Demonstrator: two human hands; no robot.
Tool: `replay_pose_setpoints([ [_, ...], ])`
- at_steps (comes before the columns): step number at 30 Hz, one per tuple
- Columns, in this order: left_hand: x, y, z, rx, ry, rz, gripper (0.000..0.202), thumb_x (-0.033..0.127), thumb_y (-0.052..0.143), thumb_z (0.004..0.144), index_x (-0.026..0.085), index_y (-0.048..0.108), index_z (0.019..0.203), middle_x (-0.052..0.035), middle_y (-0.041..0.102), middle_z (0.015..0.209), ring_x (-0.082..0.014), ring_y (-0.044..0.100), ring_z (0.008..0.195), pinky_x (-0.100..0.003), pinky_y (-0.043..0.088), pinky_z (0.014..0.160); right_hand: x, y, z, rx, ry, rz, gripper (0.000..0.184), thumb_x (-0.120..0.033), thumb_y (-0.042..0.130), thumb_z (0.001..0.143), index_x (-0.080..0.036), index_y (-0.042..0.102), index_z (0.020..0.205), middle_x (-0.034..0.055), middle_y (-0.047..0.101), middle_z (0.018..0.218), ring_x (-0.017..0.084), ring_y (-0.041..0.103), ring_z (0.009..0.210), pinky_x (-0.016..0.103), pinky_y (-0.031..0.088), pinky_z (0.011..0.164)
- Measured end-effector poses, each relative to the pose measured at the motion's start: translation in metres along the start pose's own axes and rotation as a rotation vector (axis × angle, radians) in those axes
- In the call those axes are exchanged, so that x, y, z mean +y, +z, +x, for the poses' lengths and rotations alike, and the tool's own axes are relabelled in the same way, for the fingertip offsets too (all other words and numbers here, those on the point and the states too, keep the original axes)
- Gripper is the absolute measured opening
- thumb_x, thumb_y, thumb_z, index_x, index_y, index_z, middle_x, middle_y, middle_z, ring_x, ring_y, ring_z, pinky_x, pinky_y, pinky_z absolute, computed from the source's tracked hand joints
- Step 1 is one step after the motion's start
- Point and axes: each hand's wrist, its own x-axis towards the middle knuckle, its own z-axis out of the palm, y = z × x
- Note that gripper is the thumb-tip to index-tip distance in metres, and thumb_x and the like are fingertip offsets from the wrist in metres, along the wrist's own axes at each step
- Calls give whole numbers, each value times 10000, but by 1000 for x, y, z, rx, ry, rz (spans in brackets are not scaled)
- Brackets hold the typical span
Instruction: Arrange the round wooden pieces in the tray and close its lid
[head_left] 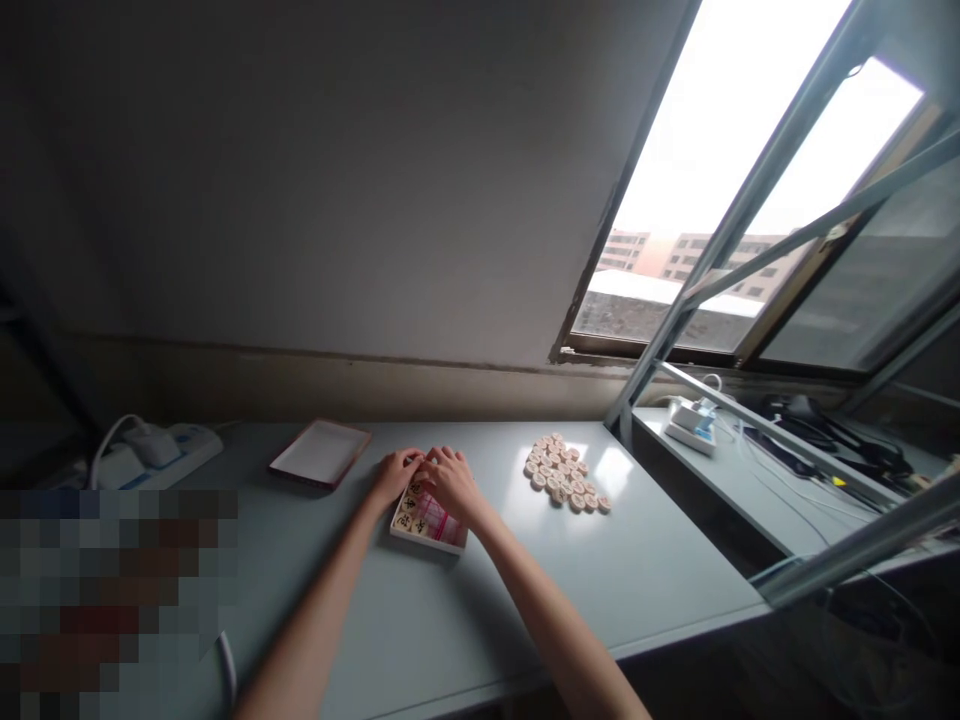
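Note:
A shallow open box (448,547) with a pink-and-white bottom sits on the grey desk. Round wooden Chinese chess pieces (406,520) with dark characters lie along its left side. At the box's far left corner, my left hand (396,476) curls its fingers against the edge. My right hand (451,484) reaches over the far part of the box, fingers bent down close to the left fingertips. Whatever is under the right fingertips is hidden. To the right, a loose cluster of wooden pieces (556,468) lies flat on the desk.
The box lid (321,453), white inside with a dark red rim, lies left of the box. Power strips (169,455) stand at the far left and, on another desk, another power strip (690,425). A metal bed frame (652,360) rises on the right beside the window.

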Motion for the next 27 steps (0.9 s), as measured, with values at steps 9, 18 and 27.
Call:
replay_pose_setpoints([
  [9, 9, -2, -2, -30, -21, 110, 274, 303, 407, 779, 185, 652, 815, -36, 667, 897, -160, 584, 849, -220, 410, 753, 34, -41, -71, 125, 159, -42, 270, -283, 408, 882, -304, 529, 1122, 44, 523, 1044, 195, 450, 926, 324, 341, 764],
  [18, 6, 0, -2, -24, 6, 120, 288, 310, 394, 780, 183, 652, 804, -36, 666, 895, -158, 585, 832, -220, 400, 743, 102, -60, -194, 106, 400, -299, 275, -177, 409, 853, -303, 607, 998, 53, 557, 1003, 228, 454, 970, 345, 322, 754],
  [27, 8, -1, -3, -34, -30, 122, 282, 312, 394, 777, 189, 646, 814, -36, 665, 900, -160, 581, 854, -221, 401, 759, 119, -35, -210, 140, 391, -404, 419, -172, 326, 858, -289, 416, 1250, 54, 348, 1344, 250, 303, 1197, 427, 277, 913],
])
